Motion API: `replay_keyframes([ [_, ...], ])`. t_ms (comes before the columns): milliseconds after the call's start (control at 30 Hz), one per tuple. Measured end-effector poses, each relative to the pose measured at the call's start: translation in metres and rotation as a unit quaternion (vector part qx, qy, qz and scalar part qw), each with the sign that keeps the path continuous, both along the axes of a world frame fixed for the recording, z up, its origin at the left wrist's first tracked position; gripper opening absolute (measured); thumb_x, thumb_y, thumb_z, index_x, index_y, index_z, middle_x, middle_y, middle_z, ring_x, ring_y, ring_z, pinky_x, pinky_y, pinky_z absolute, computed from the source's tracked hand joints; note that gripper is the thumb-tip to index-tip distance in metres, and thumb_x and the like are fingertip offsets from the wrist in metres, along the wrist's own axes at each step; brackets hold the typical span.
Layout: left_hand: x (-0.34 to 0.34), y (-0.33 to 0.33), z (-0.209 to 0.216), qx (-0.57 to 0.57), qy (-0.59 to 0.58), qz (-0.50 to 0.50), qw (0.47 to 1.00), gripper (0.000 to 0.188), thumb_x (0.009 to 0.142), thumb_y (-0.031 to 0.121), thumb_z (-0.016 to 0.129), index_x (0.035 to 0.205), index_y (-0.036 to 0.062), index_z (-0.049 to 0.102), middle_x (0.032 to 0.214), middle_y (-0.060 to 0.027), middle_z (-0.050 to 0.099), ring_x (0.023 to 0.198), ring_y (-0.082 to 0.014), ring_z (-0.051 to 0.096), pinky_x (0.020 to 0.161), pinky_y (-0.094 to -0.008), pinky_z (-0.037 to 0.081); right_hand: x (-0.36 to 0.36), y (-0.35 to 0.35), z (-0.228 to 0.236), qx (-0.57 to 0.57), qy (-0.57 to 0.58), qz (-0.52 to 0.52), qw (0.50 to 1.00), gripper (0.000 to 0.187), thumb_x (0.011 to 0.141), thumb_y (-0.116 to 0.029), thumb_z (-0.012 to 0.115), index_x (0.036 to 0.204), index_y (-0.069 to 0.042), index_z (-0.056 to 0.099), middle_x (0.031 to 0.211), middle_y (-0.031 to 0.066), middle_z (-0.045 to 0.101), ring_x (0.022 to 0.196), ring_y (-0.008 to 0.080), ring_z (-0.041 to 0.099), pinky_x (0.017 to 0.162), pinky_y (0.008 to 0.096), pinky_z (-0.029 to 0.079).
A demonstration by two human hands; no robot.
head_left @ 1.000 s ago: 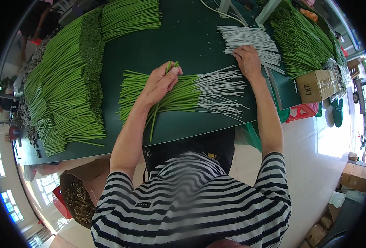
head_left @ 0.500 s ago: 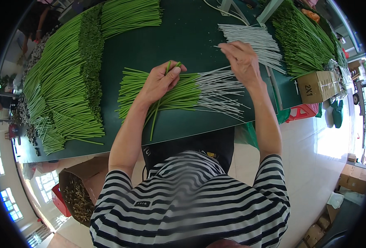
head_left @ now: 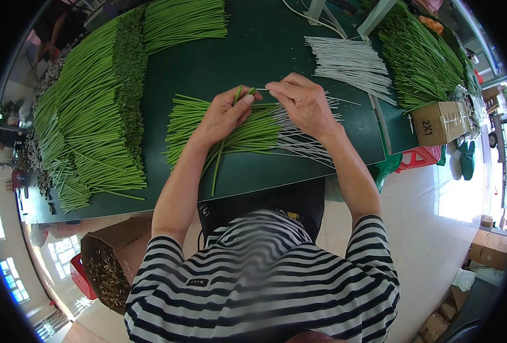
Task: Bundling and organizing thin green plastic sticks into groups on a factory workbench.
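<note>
My left hand [head_left: 229,114] is closed around a few green stems [head_left: 217,168], whose cut ends point up past the thumb. Between the fingertips of my right hand [head_left: 303,104] is a thin white wire [head_left: 262,89]. Its tip meets the end of a green stem at my left fingers; whether it has gone inside I cannot tell. Under both hands lies a pile of green stems [head_left: 185,128] with white wires [head_left: 302,150] sticking out of their right ends. A stack of loose white wires [head_left: 350,63] lies beyond my right hand.
Large heaps of green stems [head_left: 87,114] cover the left of the dark green table [head_left: 253,51]. More greenery [head_left: 419,63] lies at the far right, behind a cardboard box [head_left: 439,121]. Metal legs [head_left: 374,17] stand at the back. A carton of dry stalks [head_left: 106,271] sits below left.
My right hand has come left and nearer from the loose wire stack, bringing a white wire to the stems in my left hand. The left hand has barely moved.
</note>
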State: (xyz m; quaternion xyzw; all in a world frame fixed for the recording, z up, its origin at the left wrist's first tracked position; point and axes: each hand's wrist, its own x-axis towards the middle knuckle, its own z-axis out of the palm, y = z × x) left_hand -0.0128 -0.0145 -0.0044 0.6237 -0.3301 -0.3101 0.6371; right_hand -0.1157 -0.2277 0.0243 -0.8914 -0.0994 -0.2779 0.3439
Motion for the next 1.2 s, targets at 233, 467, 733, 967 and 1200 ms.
replay_keyframes([
  [233,0.009,-0.002,-0.002,-0.001,-0.006,-0.006,1.000,0.031,0.114,0.029,0.055,0.121,0.0011,0.068,0.070,0.0053,0.045,0.062,-0.0050,0.039,0.057,-0.0253,0.031,0.009,-0.001,-0.004,0.006,0.016,0.005,1.000,0.015,0.095,-0.007,0.074,0.109,-0.008,0.079,0.089,0.0111,0.069,0.083,0.0327,0.068,0.071,0.0407,0.056],
  [467,0.002,-0.001,-0.001,0.062,-0.066,0.015,0.996,0.024,0.110,0.025,0.064,0.111,0.0030,0.073,0.079,0.0034,0.060,0.076,-0.0056,0.050,0.066,-0.0282,0.046,0.007,-0.011,0.014,-0.088,0.037,0.047,0.994,0.013,0.088,-0.002,0.076,0.101,-0.004,0.078,0.094,0.0125,0.069,0.095,0.0335,0.066,0.079,0.0412,0.055],
  [733,-0.003,0.002,-0.004,0.067,-0.187,0.016,0.980,0.026,0.110,0.025,0.064,0.112,0.0001,0.069,0.075,-0.0069,0.060,0.071,-0.0099,0.052,0.064,-0.0335,0.046,0.001,0.014,0.035,-0.189,0.016,0.028,0.981,0.030,0.081,0.001,0.080,0.110,0.003,0.074,0.119,0.0148,0.073,0.110,0.0334,0.066,0.098,0.0440,0.051],
  [967,0.001,-0.002,-0.002,0.049,-0.185,0.008,0.981,0.029,0.110,0.028,0.063,0.114,-0.0001,0.070,0.074,-0.0103,0.061,0.069,-0.0148,0.056,0.066,-0.0346,0.048,-0.007,-0.014,0.038,-0.124,0.059,-0.021,0.990,0.016,0.083,-0.001,0.079,0.098,0.002,0.077,0.100,0.0132,0.072,0.095,0.0342,0.064,0.088,0.0446,0.051],
  [1200,-0.001,-0.001,0.006,0.097,-0.199,-0.030,0.975,0.029,0.110,0.028,0.063,0.112,0.0002,0.070,0.079,-0.0114,0.066,0.074,-0.0182,0.062,0.071,-0.0373,0.051,-0.005,0.013,0.024,-0.126,0.067,0.008,0.990,0.010,0.085,-0.006,0.079,0.093,0.000,0.077,0.096,0.0134,0.073,0.093,0.0341,0.065,0.083,0.0441,0.052],
])
